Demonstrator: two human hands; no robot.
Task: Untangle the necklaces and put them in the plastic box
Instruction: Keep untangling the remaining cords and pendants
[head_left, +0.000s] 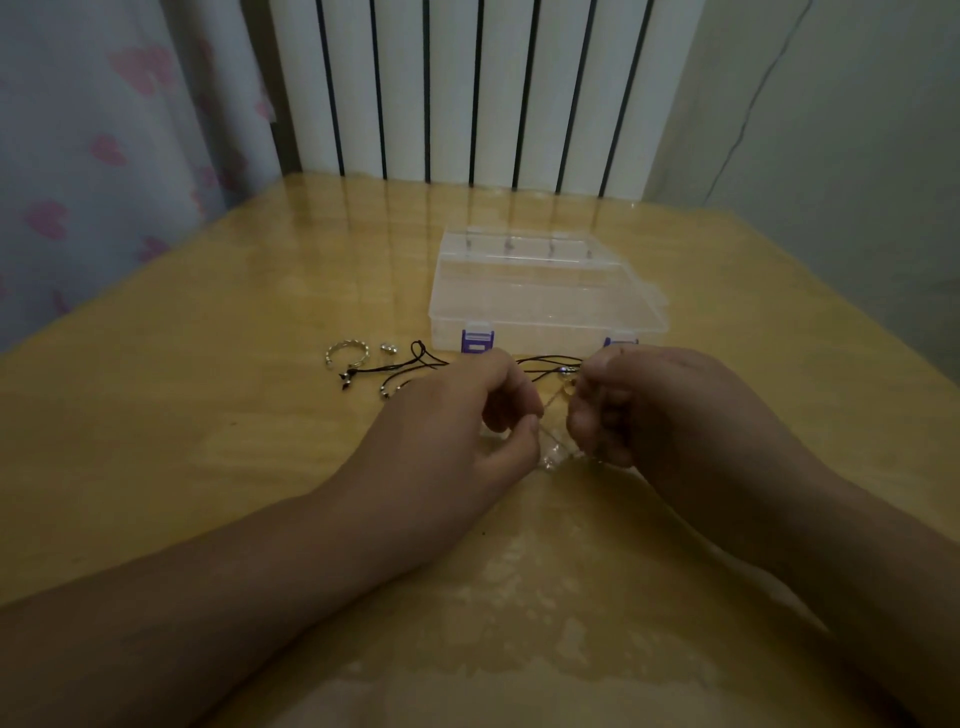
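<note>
Both the left hand (457, 415) and right hand (639, 405) are pinching a thin silver chain (551, 415); black cord necklaces (415, 364) are lying at 11 o'clock, the closed plastic box (540, 291) at 12.

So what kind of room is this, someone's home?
Most likely a home, perhaps a bedroom. A white ribbed radiator stands behind a glossy wooden table, and a pale curtain with pink hearts hangs beside it. Nothing here looks like a workshop.
</note>
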